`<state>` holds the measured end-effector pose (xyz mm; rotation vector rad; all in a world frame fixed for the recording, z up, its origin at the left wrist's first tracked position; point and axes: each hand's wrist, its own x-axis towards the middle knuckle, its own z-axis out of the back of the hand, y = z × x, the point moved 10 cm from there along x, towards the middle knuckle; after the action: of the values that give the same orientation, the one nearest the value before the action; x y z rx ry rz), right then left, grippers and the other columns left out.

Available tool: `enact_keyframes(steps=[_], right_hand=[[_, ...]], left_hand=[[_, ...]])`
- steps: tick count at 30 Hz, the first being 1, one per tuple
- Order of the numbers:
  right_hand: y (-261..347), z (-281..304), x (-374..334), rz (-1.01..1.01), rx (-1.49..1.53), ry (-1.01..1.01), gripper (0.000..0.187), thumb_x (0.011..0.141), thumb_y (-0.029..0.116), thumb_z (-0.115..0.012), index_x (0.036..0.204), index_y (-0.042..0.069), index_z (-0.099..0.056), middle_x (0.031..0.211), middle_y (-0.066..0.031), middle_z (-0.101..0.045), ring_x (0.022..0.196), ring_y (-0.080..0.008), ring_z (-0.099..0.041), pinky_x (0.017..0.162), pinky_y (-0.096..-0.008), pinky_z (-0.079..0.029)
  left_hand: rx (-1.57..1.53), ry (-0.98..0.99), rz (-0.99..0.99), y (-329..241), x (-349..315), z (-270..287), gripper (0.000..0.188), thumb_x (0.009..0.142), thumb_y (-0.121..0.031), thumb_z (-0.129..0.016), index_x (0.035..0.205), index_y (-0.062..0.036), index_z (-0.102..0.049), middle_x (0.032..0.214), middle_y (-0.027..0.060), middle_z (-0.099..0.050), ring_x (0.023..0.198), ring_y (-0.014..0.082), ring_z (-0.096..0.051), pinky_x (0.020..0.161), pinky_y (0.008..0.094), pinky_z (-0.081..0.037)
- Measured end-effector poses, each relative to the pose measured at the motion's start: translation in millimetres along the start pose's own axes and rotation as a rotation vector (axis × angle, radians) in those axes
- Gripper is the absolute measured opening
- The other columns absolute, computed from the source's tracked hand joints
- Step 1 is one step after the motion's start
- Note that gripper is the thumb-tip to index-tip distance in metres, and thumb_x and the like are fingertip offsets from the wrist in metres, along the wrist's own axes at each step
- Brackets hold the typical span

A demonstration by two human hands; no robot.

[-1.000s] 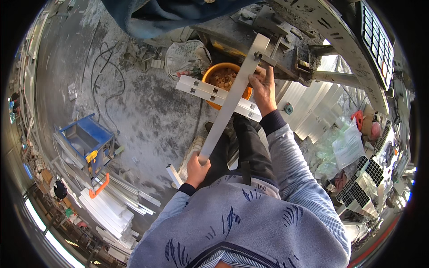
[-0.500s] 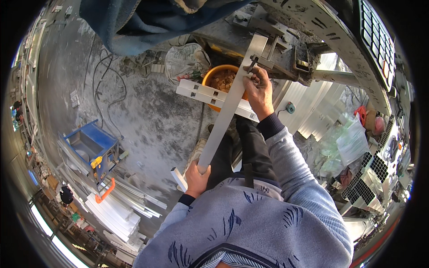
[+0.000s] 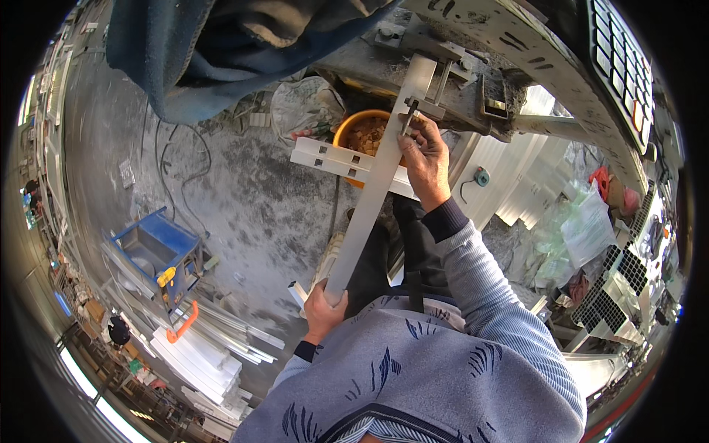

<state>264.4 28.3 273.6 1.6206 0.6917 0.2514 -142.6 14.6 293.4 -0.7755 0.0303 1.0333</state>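
A long, flat silver metal profile [image 3: 379,173] slants from the machine bench down toward my body. My left hand [image 3: 323,313] grips its near end, thumb on top. Toward the far end, my right hand [image 3: 427,164] pinches a small dark metal tool [image 3: 409,116] against the profile's face; its exact kind is not clear. Beneath the long profile, a shorter white profile with square holes [image 3: 341,160] lies crosswise over an orange bucket [image 3: 342,136] of small brownish pieces.
The machine bench [image 3: 443,55] is ahead, with a keypad panel [image 3: 620,70] at upper right. Dark blue cloth [image 3: 159,74] hangs at upper left. A blue stand [image 3: 159,240] and stacked white profiles [image 3: 196,362] are at left. Metal sheets [image 3: 528,177] and plastic wrapping [image 3: 583,229] lie at right.
The view has shifted slightly, and more of the hanging cloth shows. My right hand has moved a little toward me along the profile with the small tool; my left hand keeps its grip.
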Motion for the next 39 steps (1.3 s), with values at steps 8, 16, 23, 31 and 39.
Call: enact_keyframes(steps=[8,16,23,31,39], right_hand=[[-1.0,-0.6,-2.3,-0.037,0.040,-0.016,0.038,0.095,-0.003,-0.062,0.133,-0.005,-0.060,0.135,-0.0103,-0.058,0.111,-0.0215,-0.067,0.098,-0.0331,-0.055],[-7.3,2.1,-6.0,-0.053,0.117,-0.072,0.036,0.095,-0.003,-0.065,0.131,-0.006,-0.062,0.138,-0.0113,-0.058,0.113,-0.0216,-0.066,0.099,-0.0332,-0.054],[-14.9,1.4,-5.9,-0.132,0.181,-0.096,0.035,0.095,-0.002,-0.066,0.130,-0.004,-0.063,0.135,-0.0108,-0.060,0.112,-0.0189,-0.066,0.099,-0.0326,-0.054],[-1.6,1.8,-6.3,0.034,0.044,-0.124,0.026,0.097,-0.003,-0.065,0.123,-0.001,-0.065,0.133,-0.0072,-0.063,0.109,-0.0160,-0.066,0.095,-0.0299,-0.054],[-4.4,4.1,-4.1,0.006,0.120,-0.038,0.025,0.099,0.000,-0.065,0.124,-0.001,-0.064,0.134,-0.0075,-0.063,0.111,-0.0182,-0.067,0.097,-0.0317,-0.054]], left_hand=[[0.088,-0.013,-0.053,-8.0,-0.5,15.1,0.051,0.076,-0.026,-0.086,0.113,0.0009,-0.064,0.097,0.0183,-0.072,0.085,0.0384,-0.072,0.073,0.0448,-0.057],[0.036,-0.023,-0.047,-15.4,-3.4,26.6,0.052,0.077,-0.028,-0.085,0.114,0.0015,-0.064,0.096,0.0182,-0.072,0.082,0.0389,-0.072,0.072,0.0447,-0.057],[0.103,-0.056,-0.037,-19.3,-2.4,35.2,0.052,0.076,-0.030,-0.085,0.113,0.0013,-0.065,0.097,0.0180,-0.073,0.083,0.0387,-0.072,0.072,0.0441,-0.057],[0.022,0.023,0.017,-13.7,-0.2,27.7,0.051,0.075,-0.029,-0.085,0.114,-0.0005,-0.067,0.097,0.0168,-0.073,0.084,0.0372,-0.073,0.073,0.0431,-0.058],[0.138,0.009,0.014,-13.3,-3.0,18.0,0.052,0.076,-0.034,-0.086,0.113,-0.0015,-0.069,0.095,0.0157,-0.073,0.081,0.0363,-0.073,0.070,0.0435,-0.058]])
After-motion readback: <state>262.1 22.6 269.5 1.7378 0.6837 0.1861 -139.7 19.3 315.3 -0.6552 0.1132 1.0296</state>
